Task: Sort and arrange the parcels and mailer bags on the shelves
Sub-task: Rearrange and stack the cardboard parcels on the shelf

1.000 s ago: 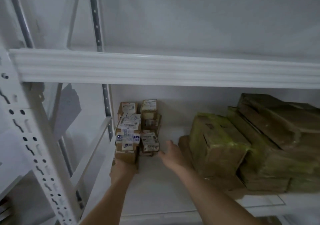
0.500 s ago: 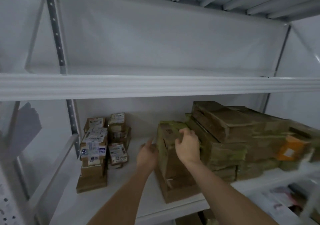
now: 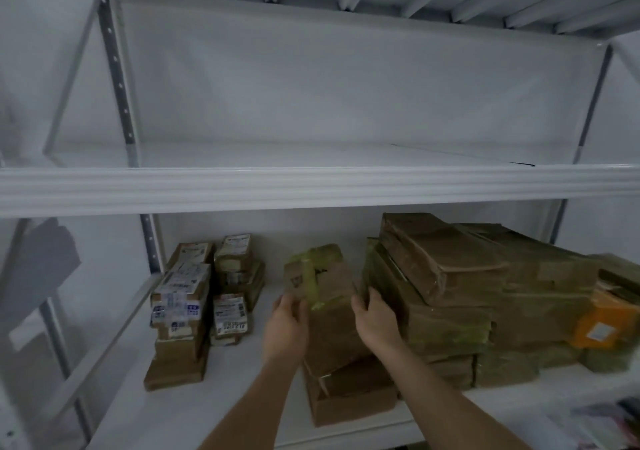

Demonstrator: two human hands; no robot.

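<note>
We held a brown cardboard parcel (image 3: 329, 297) with green tape across its top, one hand on each side: our left hand (image 3: 287, 325) had its fingers curled round the parcel's left edge, and our right hand (image 3: 375, 321) gripped its right edge, so each grip was closed on that parcel. The parcel stood tilted, leaning back, with its lower end resting on a flat brown box (image 3: 353, 401) that lay on the lower shelf (image 3: 221, 397). Taking the held parcel as our landmark, a stack of large brown parcels (image 3: 460, 297) lay just to its right, and our right hand's fingers sat in the narrow gap between the two. Farther right of it, past that stack, an orange parcel (image 3: 602, 318) lay at the shelf's end. To the left of the held parcel, apart from it, stood piles of small labelled boxes (image 3: 183, 304), white labels facing us. Above the parcel ran the white front rail of the upper shelf (image 3: 311, 186).
</note>
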